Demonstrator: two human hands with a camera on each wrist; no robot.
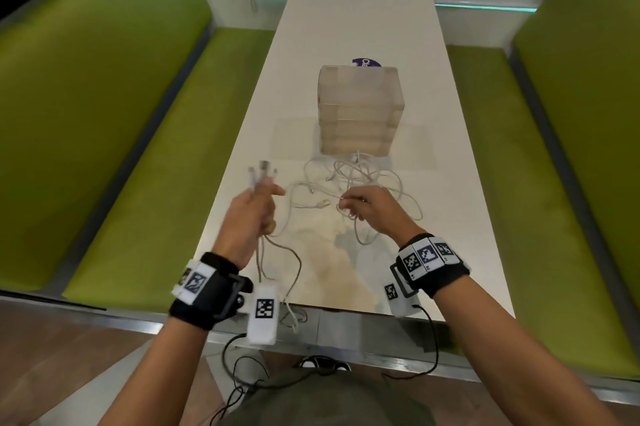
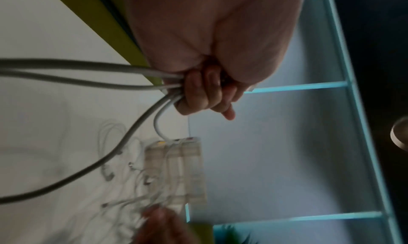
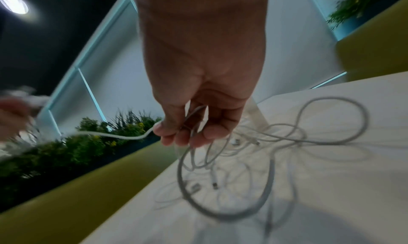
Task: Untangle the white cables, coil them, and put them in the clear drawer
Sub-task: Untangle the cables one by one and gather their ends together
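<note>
White cables point(image 1: 360, 183) are seen from the head view in a messy heap on the white table point(image 1: 450, 134), just in front of the clear drawer box point(image 1: 360, 110). The box is stood near the middle of the table, at about 12 o'clock from the hands. A bunch of cable ends is gripped in the left hand point(image 1: 252, 214), at about 10 o'clock from the heap, with the plugs poking up above the fingers. Long loose parts are hung down over the table's near edge. One thin cable is pinched by the right hand point(image 1: 372, 209), at about 6 o'clock from the heap. Green benches point(image 1: 104, 114) are seen on both sides.

From the left wrist view, four cables point(image 2: 88, 76) are held tight in the curled fingers point(image 2: 205, 94) of the left hand. The drawer box point(image 2: 176, 167) is seen at 6 o'clock, blurry.

From the right wrist view, a cable point(image 3: 114, 136) is held between the thumb and fingers point(image 3: 172, 132) of the right hand. The tangled loops point(image 3: 287, 143) are laid on the table at 4 o'clock.
</note>
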